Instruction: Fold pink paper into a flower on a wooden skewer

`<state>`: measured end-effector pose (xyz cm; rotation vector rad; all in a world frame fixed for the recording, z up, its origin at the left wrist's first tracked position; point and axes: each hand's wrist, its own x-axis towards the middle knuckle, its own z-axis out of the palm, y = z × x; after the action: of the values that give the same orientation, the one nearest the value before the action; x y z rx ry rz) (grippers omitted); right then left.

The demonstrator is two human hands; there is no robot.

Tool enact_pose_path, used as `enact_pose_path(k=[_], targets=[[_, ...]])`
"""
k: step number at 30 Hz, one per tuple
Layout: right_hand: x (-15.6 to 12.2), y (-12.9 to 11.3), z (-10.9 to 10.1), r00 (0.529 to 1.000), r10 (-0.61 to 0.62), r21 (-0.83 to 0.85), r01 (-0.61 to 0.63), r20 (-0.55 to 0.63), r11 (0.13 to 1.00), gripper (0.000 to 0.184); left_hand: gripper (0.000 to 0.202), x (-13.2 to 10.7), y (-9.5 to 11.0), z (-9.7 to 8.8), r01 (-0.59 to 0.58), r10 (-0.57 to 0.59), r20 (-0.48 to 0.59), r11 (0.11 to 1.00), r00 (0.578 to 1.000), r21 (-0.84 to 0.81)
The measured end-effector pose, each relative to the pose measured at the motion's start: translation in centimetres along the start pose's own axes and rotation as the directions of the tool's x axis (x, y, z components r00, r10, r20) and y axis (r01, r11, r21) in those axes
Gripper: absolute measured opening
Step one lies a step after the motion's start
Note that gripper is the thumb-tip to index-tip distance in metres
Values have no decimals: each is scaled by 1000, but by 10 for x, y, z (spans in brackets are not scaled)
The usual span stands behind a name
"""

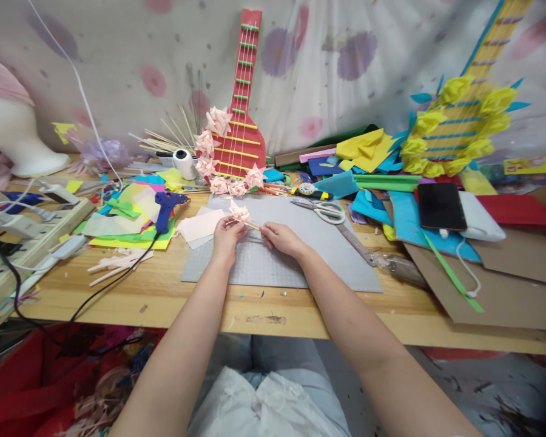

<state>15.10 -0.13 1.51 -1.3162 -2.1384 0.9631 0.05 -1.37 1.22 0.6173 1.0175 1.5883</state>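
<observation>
My left hand [226, 235] pinches the base of a small pink paper flower [239, 212] that sits on a thin wooden stick [253, 226]. My right hand [279, 237] pinches the other end of that stick. Both hands hover over a grey cutting mat [300, 243] on the wooden table [164, 291]. Behind them a red cardboard guitar [241, 121] stands against the wall, with several pink paper flowers [209, 149] along its left edge. A sheet of pale pink paper [201, 226] lies just left of my left hand.
Scissors [326, 210] and a metal ruler [357, 244] lie at the mat's right edge. A blue glue gun [166, 206] rests on coloured paper sheets on the left, near a power strip [36, 233]. A black phone [440, 206], cardboard and a yellow-flowered guitar [459, 121] are on the right.
</observation>
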Motion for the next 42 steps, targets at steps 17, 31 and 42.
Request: enact_pose_path(k=[17, 31, 42], targets=[[0, -8, 4, 998, 57, -56, -55, 29, 997, 31, 28, -1, -1, 5, -28, 27, -73, 1000, 997, -8], [1, -5, 11, 990, -1, 89, 14, -140, 996, 20, 42, 0, -1, 6, -68, 56, -203, 996, 978, -53], [1, -6, 7, 988, 7, 9, -6, -156, 1000, 22, 41, -2, -1, 8, -36, 11, -225, 994, 974, -107]])
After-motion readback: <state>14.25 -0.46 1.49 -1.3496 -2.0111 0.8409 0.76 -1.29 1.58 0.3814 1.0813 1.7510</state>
